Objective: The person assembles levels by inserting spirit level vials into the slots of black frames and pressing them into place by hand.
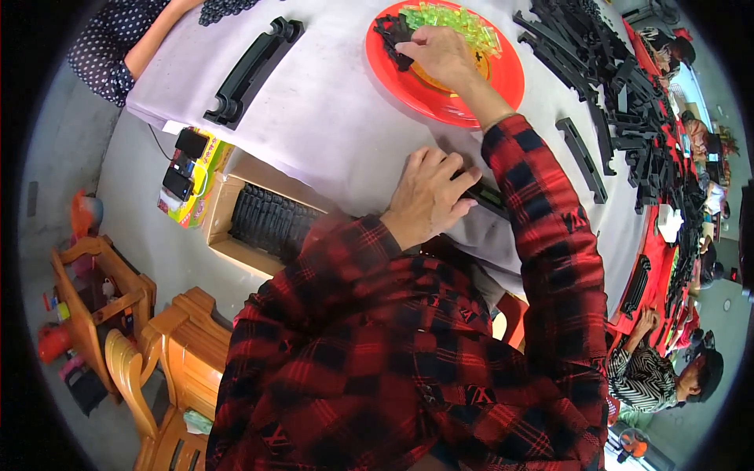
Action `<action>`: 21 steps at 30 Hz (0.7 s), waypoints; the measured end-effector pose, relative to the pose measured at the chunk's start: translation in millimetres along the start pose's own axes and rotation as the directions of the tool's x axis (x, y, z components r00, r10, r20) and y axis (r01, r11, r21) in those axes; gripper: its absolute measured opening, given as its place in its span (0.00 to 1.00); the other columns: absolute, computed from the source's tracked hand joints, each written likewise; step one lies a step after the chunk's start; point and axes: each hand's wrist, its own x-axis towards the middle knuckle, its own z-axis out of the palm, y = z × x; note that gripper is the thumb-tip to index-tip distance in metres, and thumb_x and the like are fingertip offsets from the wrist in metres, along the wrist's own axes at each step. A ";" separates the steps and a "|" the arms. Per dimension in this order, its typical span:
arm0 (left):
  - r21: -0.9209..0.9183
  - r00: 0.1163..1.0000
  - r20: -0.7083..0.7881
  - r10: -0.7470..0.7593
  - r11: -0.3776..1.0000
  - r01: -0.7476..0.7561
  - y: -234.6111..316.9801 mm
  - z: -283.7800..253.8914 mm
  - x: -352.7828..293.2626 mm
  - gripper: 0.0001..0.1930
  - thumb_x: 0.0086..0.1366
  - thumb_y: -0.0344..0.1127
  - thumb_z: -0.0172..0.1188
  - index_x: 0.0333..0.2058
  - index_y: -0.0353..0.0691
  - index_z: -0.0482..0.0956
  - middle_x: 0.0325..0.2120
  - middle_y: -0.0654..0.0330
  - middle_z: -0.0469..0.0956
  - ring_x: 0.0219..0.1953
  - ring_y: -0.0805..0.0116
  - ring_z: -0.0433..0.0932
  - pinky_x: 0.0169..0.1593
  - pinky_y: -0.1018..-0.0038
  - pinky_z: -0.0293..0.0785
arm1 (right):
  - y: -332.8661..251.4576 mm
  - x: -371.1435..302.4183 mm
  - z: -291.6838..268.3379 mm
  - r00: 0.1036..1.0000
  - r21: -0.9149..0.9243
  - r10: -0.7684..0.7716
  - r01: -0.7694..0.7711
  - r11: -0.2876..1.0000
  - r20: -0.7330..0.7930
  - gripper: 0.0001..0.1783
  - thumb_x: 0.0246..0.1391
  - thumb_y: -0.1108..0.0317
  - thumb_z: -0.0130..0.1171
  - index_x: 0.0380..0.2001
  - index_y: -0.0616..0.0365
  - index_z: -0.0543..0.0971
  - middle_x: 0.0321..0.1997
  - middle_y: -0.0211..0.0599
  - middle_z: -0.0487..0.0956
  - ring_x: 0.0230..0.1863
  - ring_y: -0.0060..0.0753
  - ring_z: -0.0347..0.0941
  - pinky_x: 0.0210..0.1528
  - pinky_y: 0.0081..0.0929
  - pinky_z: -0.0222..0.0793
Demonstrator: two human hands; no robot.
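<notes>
My left hand [428,195] is closed around a long black plastic bar [488,196] at the table's near edge. A greenish patch shows on the bar, and one end passes behind my right sleeve. Farther forward, my right hand [446,56] reaches over a round red plate [503,88]. Its thumb and fingers come together at a heap of small black plastic pieces [393,38] on the plate's left side; whether a piece is pinched is hidden. Behind that hand lie many clear yellow-green pieces [463,22]. A yellow-orange round thing [481,72] is partly covered by the hand.
Long black bars [613,94] are piled at the right, with a single bar [581,161] nearer. Another black part [255,72] lies at left. An open cardboard box [224,228] of black parts stands below the edge. Wooden chairs [184,330] are at lower left; co-workers sit around.
</notes>
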 end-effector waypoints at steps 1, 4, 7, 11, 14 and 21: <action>0.005 1.000 0.004 -0.005 1.000 0.005 -0.3 -0.5 0.0 0.24 0.52 0.41 0.74 0.49 0.46 0.81 0.40 0.59 0.73 0.48 0.54 0.70 0.56 0.57 0.64 | -8.8 1.6 2.2 0.998 -0.072 0.066 -0.066 0.995 0.004 0.18 0.51 0.48 0.70 0.36 0.50 0.88 0.35 0.44 0.85 0.41 0.50 0.82 0.46 0.45 0.76; 0.004 0.999 -0.021 0.025 1.000 -0.025 -2.7 3.0 -3.3 0.21 0.53 0.41 0.73 0.46 0.44 0.83 0.40 0.58 0.73 0.49 0.54 0.70 0.56 0.56 0.65 | -17.1 8.2 15.5 0.987 -0.183 0.153 -0.158 0.970 -0.038 0.18 0.49 0.47 0.71 0.34 0.48 0.89 0.36 0.44 0.86 0.43 0.53 0.82 0.46 0.47 0.77; 0.008 0.999 -0.028 0.031 0.999 -0.031 -0.6 5.7 -1.7 0.20 0.53 0.41 0.73 0.44 0.43 0.83 0.40 0.59 0.73 0.48 0.54 0.70 0.56 0.56 0.65 | -3.5 13.4 23.4 0.979 -0.138 0.190 -0.198 0.970 -0.066 0.17 0.50 0.47 0.71 0.35 0.46 0.89 0.35 0.43 0.86 0.41 0.51 0.83 0.45 0.46 0.77; -0.046 1.000 -0.017 0.020 0.999 -0.021 0.1 2.8 -2.8 0.20 0.52 0.41 0.74 0.44 0.44 0.83 0.40 0.59 0.74 0.47 0.54 0.71 0.55 0.57 0.65 | 12.6 1.5 10.5 0.986 0.081 0.158 -0.154 0.985 -0.043 0.17 0.52 0.49 0.71 0.36 0.51 0.89 0.35 0.36 0.87 0.37 0.38 0.83 0.42 0.37 0.77; -0.110 0.998 0.016 0.059 0.992 -0.057 4.7 3.7 9.0 0.21 0.51 0.37 0.73 0.45 0.43 0.82 0.38 0.60 0.75 0.44 0.53 0.73 0.53 0.59 0.67 | 67.1 1.4 7.5 0.990 0.663 0.071 0.028 0.748 -0.122 0.13 0.64 0.68 0.57 0.23 0.51 0.75 0.18 0.18 0.70 0.22 0.15 0.67 0.25 0.19 0.60; -0.145 0.995 0.015 0.100 0.985 -0.097 -13.0 -0.1 2.0 0.21 0.51 0.36 0.73 0.45 0.44 0.81 0.36 0.63 0.75 0.43 0.58 0.74 0.54 0.60 0.65 | 40.5 -153.9 -104.6 0.992 0.730 0.070 -0.124 0.672 0.104 0.07 0.62 0.65 0.61 0.36 0.57 0.82 0.22 0.22 0.74 0.25 0.18 0.68 0.28 0.20 0.62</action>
